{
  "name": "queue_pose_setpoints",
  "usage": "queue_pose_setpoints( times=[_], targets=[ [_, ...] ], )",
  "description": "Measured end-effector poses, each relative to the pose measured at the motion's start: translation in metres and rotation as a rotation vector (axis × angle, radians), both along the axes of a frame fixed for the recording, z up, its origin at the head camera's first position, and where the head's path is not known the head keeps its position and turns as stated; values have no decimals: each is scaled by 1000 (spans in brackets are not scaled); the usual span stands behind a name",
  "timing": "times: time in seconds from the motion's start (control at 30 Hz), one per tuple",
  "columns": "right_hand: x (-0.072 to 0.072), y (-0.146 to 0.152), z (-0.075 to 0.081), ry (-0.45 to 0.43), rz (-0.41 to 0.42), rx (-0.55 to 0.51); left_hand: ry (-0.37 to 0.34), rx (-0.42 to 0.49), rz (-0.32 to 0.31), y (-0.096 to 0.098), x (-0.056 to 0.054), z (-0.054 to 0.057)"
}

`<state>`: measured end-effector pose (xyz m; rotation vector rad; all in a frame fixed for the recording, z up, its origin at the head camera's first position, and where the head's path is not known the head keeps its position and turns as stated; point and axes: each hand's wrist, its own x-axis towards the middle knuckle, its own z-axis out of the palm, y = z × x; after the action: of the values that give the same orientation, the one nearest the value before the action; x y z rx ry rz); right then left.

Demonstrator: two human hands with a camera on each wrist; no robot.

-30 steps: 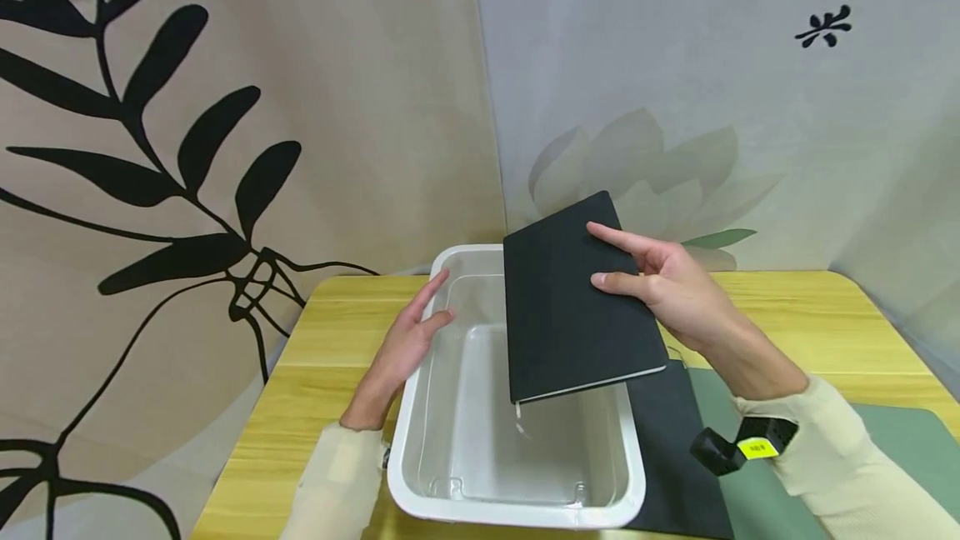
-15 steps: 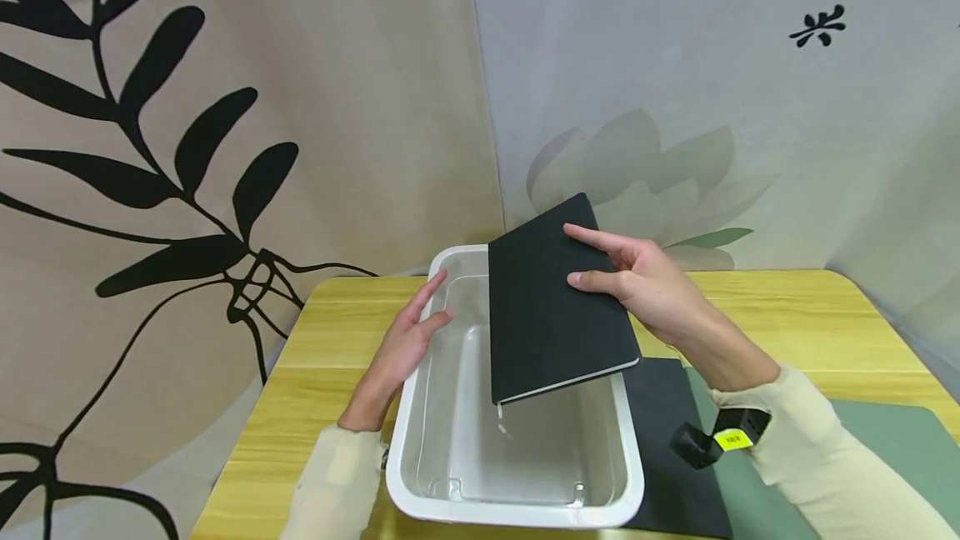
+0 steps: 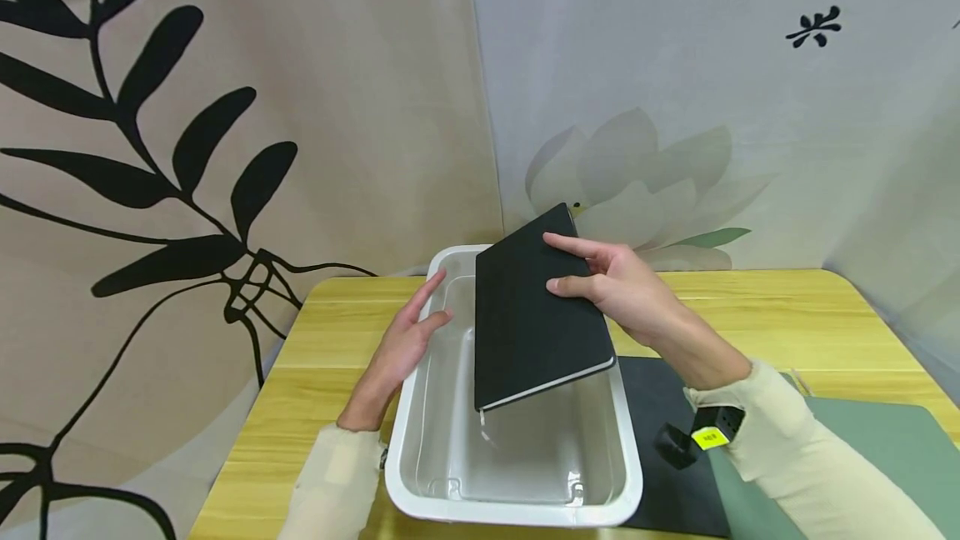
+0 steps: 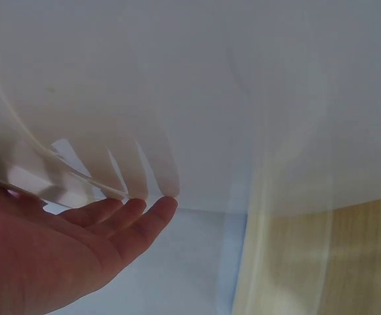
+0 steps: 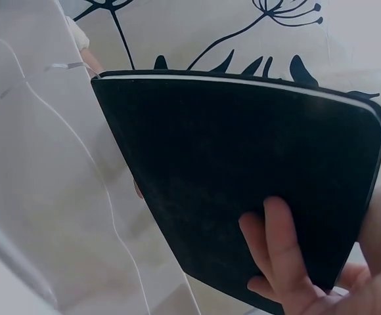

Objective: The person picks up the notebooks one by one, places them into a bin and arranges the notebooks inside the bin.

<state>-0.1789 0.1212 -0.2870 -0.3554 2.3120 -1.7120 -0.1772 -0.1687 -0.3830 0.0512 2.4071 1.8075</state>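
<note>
One black notebook (image 3: 532, 323) is held tilted above the opening of one white bin (image 3: 517, 515). The person's right grip (image 3: 630, 294) grasps it by its right edge: two digits, thumb and forefinger, lie on one cover, and the right wrist view shows three fingers (image 5: 284, 243) against the other. One white ribbon (image 5: 66, 65) hangs from the notebook. The left grip (image 3: 405, 340) is unclenched at the bin's left rim, three straight fingertips touching its outer wall. Right of the bin, one flat black item (image 3: 667, 490) and one green mat (image 3: 885, 432) lie on one worktop (image 3: 750, 307).
</note>
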Motion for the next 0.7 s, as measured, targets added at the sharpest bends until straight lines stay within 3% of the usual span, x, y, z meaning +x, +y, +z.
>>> queue_pose_setpoints(
  times=[0.7],
  targets=[
    [2, -26, -5, -87, 7, 23, 2, 7, -4, -1, 1, 0]
  ],
)
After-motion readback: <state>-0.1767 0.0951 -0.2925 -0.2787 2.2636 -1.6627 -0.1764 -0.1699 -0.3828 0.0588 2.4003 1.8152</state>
